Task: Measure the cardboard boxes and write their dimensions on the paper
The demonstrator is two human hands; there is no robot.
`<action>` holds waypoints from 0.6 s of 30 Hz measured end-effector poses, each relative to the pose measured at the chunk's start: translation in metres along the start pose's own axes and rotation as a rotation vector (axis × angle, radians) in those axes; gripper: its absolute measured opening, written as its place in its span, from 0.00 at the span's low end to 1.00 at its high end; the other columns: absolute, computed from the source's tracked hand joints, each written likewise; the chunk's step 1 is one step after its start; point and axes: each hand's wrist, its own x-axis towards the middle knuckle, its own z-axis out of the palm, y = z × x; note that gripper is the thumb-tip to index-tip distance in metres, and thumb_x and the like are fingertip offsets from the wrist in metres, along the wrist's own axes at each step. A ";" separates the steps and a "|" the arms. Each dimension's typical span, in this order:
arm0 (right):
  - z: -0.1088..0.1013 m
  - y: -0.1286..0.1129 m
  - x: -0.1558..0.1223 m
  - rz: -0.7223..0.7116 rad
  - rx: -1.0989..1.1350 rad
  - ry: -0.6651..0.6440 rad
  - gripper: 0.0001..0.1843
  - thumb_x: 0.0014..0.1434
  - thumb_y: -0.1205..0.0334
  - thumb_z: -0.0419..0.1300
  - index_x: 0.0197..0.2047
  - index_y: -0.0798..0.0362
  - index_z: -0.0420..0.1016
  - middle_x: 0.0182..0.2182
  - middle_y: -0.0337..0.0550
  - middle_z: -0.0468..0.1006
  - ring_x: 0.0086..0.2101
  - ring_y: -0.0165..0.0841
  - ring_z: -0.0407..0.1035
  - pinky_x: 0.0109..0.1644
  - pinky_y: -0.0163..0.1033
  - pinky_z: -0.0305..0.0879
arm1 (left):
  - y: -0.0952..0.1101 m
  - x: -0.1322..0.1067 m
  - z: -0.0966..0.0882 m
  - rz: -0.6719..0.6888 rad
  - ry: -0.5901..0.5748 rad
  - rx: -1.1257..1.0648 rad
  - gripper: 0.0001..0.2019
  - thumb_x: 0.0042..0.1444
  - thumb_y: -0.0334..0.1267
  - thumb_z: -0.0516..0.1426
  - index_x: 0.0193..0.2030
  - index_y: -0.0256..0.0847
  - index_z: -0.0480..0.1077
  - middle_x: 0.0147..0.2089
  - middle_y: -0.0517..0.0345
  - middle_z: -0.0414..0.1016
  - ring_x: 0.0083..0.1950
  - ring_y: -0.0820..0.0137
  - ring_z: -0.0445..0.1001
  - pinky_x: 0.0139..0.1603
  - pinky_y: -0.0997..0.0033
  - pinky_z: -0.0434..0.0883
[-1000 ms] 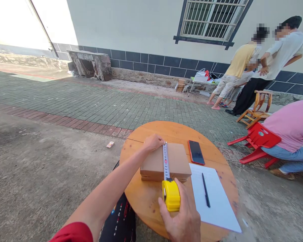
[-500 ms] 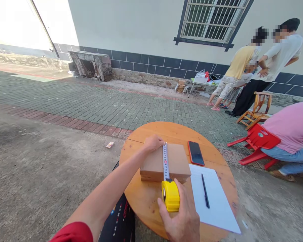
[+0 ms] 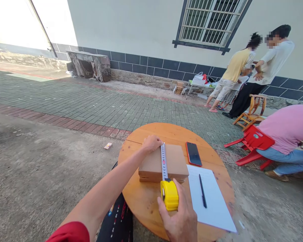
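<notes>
A brown cardboard box (image 3: 175,159) lies flat on a round wooden table (image 3: 141,205). Across its top, from the far edge to the near one, runs the pulled-out blade of a yellow tape measure (image 3: 170,195). My right hand (image 3: 181,218) is wrapped round the tape measure's case, just off the box's near side. At the far edge, my left hand (image 3: 153,143) pinches the blade's end and rests against the box. To the right of the box are a phone (image 3: 194,154) in a red case and a white sheet of paper (image 3: 214,198) with a black pen (image 3: 203,191) on it.
A person in pink (image 3: 290,131) sits bent over on a red chair (image 3: 258,137) at the right. Further back, people stand near a wooden chair (image 3: 252,111) and a small table with bags (image 3: 199,80). A small packet (image 3: 107,146) lies on the ground.
The view has shifted slightly, so the table and box appear a little further left. Both hands keep their hold on the tape measure, and the blade stays across the box.
</notes>
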 end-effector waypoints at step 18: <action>-0.034 0.027 0.001 -0.144 0.310 -0.009 0.22 0.62 0.61 0.57 0.60 0.50 0.66 0.54 0.50 0.76 0.55 0.42 0.71 0.57 0.48 0.71 | -0.008 -0.185 0.030 0.291 0.132 -0.498 0.14 0.54 0.49 0.56 0.33 0.43 0.78 0.36 0.52 0.74 0.41 0.63 0.73 0.44 0.65 0.71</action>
